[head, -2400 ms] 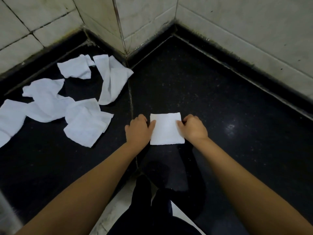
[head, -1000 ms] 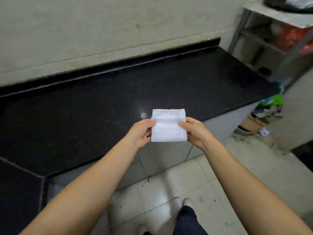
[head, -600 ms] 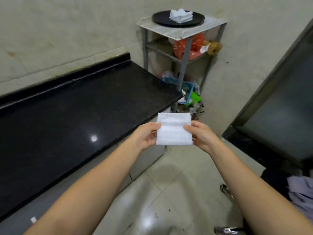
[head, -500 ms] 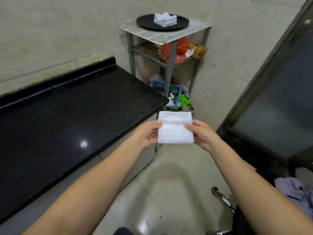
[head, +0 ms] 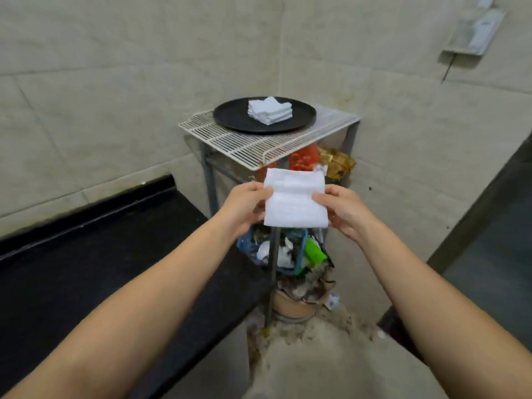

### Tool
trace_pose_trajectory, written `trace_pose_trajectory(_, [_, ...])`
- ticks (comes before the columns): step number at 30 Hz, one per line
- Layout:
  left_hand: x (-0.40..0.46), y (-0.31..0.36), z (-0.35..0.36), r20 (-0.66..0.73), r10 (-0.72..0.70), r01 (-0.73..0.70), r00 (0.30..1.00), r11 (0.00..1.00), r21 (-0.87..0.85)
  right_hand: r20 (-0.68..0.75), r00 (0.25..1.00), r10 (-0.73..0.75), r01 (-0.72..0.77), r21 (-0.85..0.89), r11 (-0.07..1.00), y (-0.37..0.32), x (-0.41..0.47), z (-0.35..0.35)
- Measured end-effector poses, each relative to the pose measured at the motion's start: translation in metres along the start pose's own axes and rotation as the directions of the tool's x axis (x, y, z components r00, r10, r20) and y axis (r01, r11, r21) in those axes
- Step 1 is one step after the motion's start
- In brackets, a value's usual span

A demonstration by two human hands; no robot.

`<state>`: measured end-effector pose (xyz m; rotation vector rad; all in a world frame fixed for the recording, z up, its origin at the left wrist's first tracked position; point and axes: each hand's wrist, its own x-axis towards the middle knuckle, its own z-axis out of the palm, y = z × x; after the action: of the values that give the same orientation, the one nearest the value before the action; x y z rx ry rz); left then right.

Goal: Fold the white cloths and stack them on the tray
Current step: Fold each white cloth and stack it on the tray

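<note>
Both hands hold one folded white cloth (head: 296, 198) in the air, in front of the person and below the level of the rack top. The left hand (head: 244, 205) pinches the cloth's left edge, thumb on the near face and the other fingers curled behind it. The right hand (head: 344, 210) pinches the right edge in the same manner, thumb lying on the near face. The cloth is a flat, roughly square pad held upright, its top edge slightly rumpled. Beyond the cloth stands a metal rack (head: 210, 180) with a white wire-grid top (head: 253, 144), set in the corner of two beige tiled walls. A round black tray (head: 230, 115) rests on the wire grid. On the tray lies a stack of folded white cloths (head: 270, 110), placed towards the rear right of the tray centre; the top cloth of the stack has one corner raised. The held cloth is well apart from the tray and touches neither the tray nor the stack. The lower shelves of the rack carry red and brown bags (head: 319, 159) and a blue basket (head: 288, 249) of mixed packaging, including a green packet. A black stone desk (head: 86, 254) runs along the left wall and ends just beside the rack.
</note>
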<state>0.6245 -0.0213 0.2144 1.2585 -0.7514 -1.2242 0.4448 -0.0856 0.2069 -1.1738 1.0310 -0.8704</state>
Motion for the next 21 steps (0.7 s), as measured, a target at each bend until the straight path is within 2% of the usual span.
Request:
trace_pose_trajectory(5, [0.104,0.073,0.013,0.003,0.125,-0.124,0.992,0.986,0.112,-0.004,0.987,-0.158,0.157,-0.079,0.984,-0.068,0.116,-0.001])
trace_pose_trajectory(10, [0.186,0.101,0.017,-0.066,0.16,-0.149,0.985,0.978,0.146,0.053,0.979,-0.199,0.206,-0.247,0.947,-0.105,0.211,-0.004])
trace_pose_trajectory(14, [0.249,0.124,0.026,-0.203,0.203,-0.176,0.958,0.974,0.143,0.167,0.95,-0.264,0.303,-0.281,0.911,-0.135,0.299,0.003])
trace_pose_trajectory(17, [0.301,0.142,0.025,-0.344,0.256,-0.208,0.904,0.963,0.171,0.254,0.925,-0.282,0.351,-0.289,0.89,-0.159,0.366,0.015])
trace_pose_trajectory(21, [0.358,0.155,0.021,-0.492,0.206,-0.148,0.846,0.977,0.154,0.384,0.891,-0.241,0.377,-0.334,0.864,-0.178,0.445,0.029])
